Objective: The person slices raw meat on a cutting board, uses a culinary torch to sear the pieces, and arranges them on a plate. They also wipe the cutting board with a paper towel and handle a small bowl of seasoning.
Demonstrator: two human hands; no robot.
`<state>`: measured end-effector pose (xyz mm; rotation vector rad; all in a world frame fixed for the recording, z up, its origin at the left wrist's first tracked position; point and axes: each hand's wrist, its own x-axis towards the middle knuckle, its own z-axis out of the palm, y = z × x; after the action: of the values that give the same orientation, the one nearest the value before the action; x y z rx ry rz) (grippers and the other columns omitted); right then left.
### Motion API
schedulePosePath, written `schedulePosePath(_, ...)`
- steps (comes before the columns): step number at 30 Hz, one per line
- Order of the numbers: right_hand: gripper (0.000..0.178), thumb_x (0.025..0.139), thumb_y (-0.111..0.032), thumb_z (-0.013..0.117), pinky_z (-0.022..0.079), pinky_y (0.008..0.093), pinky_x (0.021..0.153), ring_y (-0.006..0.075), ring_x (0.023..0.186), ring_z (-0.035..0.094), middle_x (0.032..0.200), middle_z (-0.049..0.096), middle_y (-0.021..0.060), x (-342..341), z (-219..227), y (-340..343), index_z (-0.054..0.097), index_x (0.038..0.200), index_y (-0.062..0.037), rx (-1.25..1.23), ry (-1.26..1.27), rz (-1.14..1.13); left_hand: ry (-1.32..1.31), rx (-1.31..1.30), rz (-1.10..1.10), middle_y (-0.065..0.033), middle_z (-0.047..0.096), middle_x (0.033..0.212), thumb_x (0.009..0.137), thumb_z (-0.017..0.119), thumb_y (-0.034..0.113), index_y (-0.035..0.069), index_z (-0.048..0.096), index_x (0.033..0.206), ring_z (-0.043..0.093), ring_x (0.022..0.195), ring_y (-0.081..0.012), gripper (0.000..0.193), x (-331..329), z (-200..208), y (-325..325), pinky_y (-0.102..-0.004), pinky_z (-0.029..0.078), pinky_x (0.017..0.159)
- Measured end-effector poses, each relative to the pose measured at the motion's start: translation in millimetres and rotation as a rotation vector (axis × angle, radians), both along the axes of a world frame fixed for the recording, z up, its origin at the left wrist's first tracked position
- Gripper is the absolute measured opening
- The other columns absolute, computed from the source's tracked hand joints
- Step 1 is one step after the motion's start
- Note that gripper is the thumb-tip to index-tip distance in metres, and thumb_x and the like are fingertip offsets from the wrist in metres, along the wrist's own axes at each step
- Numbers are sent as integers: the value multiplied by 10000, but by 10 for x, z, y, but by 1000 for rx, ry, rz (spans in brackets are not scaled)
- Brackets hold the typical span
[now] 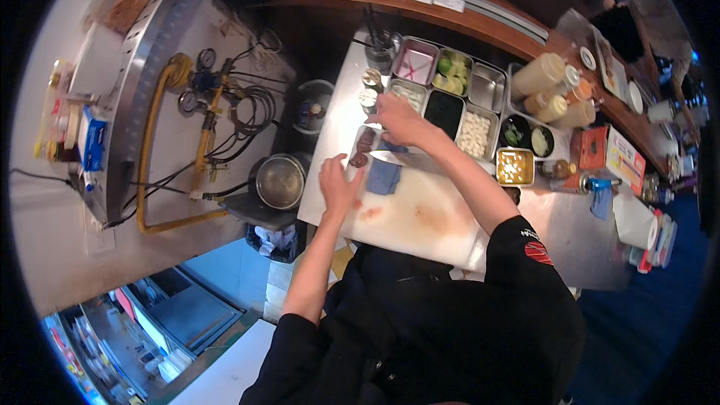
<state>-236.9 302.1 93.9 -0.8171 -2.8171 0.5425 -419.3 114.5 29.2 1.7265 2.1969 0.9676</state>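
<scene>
1 steel counter (343, 97) carries 1 white board (427, 217) by its near edge, 6 pans (487, 88) toward its far edge, 1 narrow tray (357, 142) near its left edge, 1 blue cloth (384, 178) on the board, and meat (363, 151) in the tray, pieces too blurred to count. The 2 hands are apart: the left hand (340, 186), fingers spread, is at the tray's near end; the right hand (401, 121), fingers bent, is at its far end, its grip impossible to tell.

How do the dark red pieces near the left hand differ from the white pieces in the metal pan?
The dark red pieces are larger and few; the white pieces small and many. The dark red pieces lie beside the left hand, the white pieces in a metal pan farther right. Both lie uncovered.
</scene>
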Motion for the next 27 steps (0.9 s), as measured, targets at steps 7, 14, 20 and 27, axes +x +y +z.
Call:
schedulePosePath(7, 415, 822, -152, 818, 528, 469, 913, 372, 1064, 652, 1082, 649, 190, 2086, 595, -1118, 690, 1204, -51, -310, -129, -733, 40, -135, -244, -107, 587, 951, 825, 824, 209, 62, 716, 1090, 582, 907, -289, 322, 144, 505, -556, -443, 459, 778)
schedulePosePath(14, 274, 868, -166, 772, 533, 460, 911, 362, 1054, 649, 1037, 680, 136, 1925, -113, -1741, 727, 1117, -61, -107, 360, -839, 527, -114, -385, -68, 604, 969, 824, 792, 238, 56, 745, 1070, 564, 940, -266, 309, 652, 20, -401, -421, 425, 761)
schedulePosePath(20, 220, 901, -264, 693, 579, 483, 827, 363, 898, 713, 984, 735, 172, 723, -1054, -1606, 777, 1028, -104, -101, 480, -516, 392, -67, -533, -103, 619, 882, 860, 750, 194, 48, 783, 940, 591, 874, -306, 170, 552, 74, -176, -471, 465, 706)
schedulePosePath(27, 150, 740, -185, 715, 578, 503, 631, 381, 716, 733, 733, 719, 198, 79, -776, -1618, 754, 698, -47, -43, 132, -607, 549, -196, -663, -138, 628, 923, 867, 739, 252, 75, 795, 945, 612, 969, -358, 202, 262, 150, -220, -494, 515, 762)
